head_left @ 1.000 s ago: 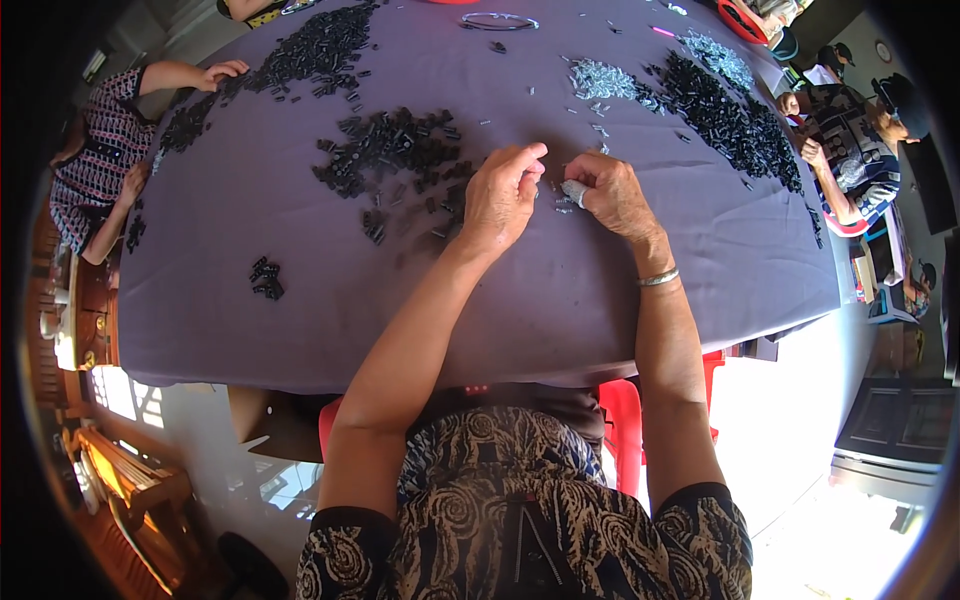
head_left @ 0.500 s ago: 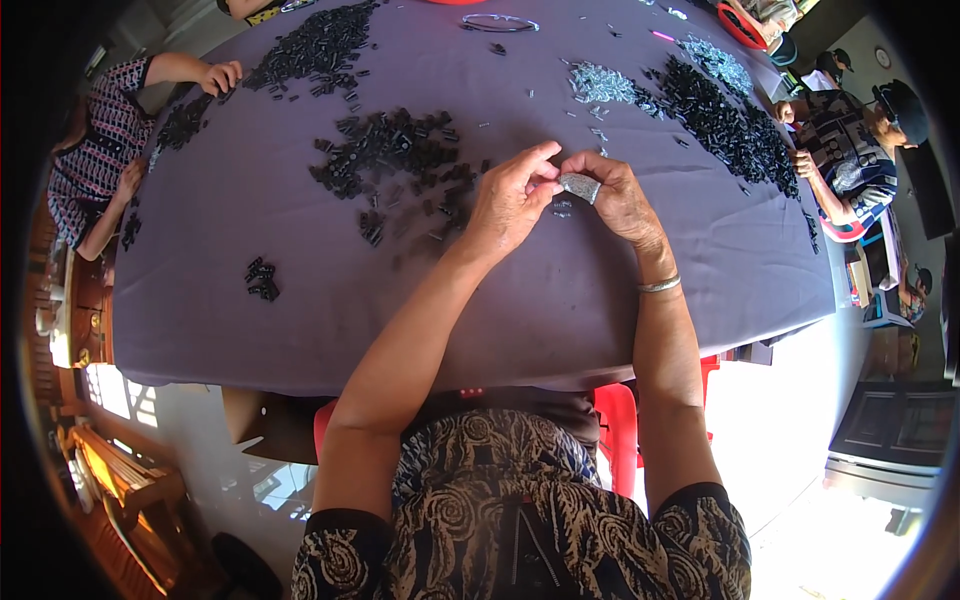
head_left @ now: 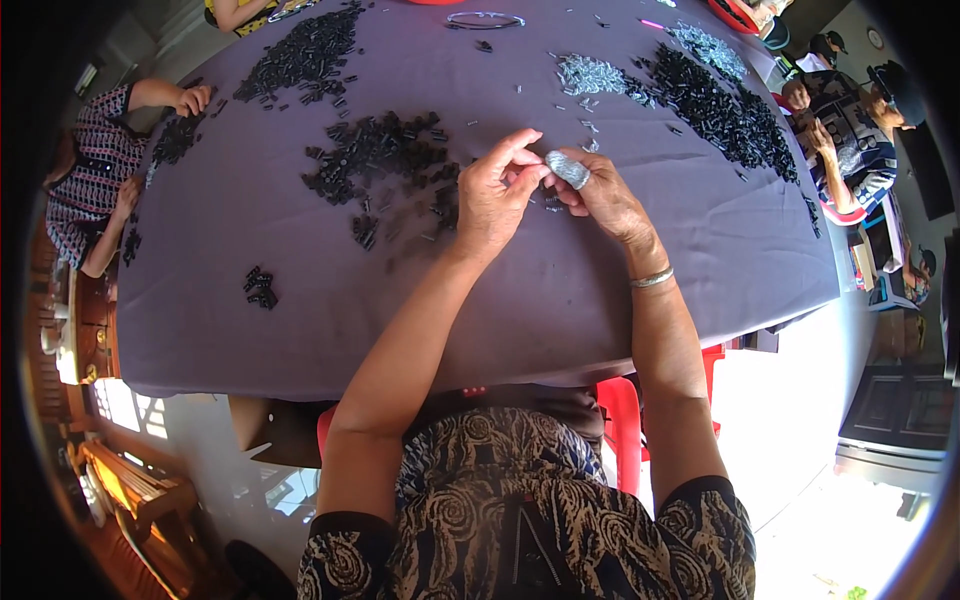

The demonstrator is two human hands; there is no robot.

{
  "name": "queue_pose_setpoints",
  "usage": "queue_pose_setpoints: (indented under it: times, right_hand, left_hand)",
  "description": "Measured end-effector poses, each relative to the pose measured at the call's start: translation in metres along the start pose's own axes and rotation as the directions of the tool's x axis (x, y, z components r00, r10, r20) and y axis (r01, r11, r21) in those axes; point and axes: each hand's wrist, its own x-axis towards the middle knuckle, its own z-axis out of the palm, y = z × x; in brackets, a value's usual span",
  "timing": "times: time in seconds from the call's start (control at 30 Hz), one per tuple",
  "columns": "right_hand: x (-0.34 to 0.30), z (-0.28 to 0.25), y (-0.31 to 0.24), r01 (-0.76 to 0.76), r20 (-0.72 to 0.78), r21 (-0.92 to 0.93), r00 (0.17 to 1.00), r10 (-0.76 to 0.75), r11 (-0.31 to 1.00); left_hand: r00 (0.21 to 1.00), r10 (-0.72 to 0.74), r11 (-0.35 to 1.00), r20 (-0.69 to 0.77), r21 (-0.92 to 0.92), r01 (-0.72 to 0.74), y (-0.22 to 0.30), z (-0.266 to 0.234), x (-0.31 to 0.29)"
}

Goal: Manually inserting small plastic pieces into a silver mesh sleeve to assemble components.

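My left hand (head_left: 491,192) and my right hand (head_left: 608,197) meet above the middle of the table. The left thumb and index finger pinch together beside the right fingertips; whatever they hold is too small to make out. A silvery grey wrap (head_left: 568,170) covers the end of my right thumb, and the right fingers curl beneath it, hiding anything between them. Just under the hands lie a few tiny silvery pieces (head_left: 553,204). To the left of my left hand spreads a loose heap of small black plastic parts (head_left: 375,155).
A small black cluster (head_left: 260,287) lies nearer on the grey tablecloth (head_left: 480,330). Farther off are black heaps (head_left: 305,60) (head_left: 715,110), a pale silvery pile (head_left: 590,75) and eyeglasses (head_left: 485,20). People sit at the left (head_left: 95,180) and right (head_left: 850,140) edges.
My right hand has turned, so the grey wrap on its thumb now points up and away. The view has shifted slightly; both hands remain close together.
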Motion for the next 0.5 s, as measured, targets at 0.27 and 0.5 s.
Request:
queue_pose_setpoints:
  times: [0.27, 0.5]
  right_hand:
    - [0.007, 0.0, 0.003, -0.014, -0.028, 0.036, 1.0, 0.015, 0.999]
    - [0.015, -0.014, 0.012, 0.226, -0.067, -0.296, 0.964, -0.256, 0.928]
  left_hand:
    - [0.999, -0.047, 0.997, 0.004, 0.065, 0.046, -0.007, 0.001, 0.002]
    - [0.972, -0.22, 0.96, 0.081, -0.161, 0.231, -0.014, -0.008, 0.009]
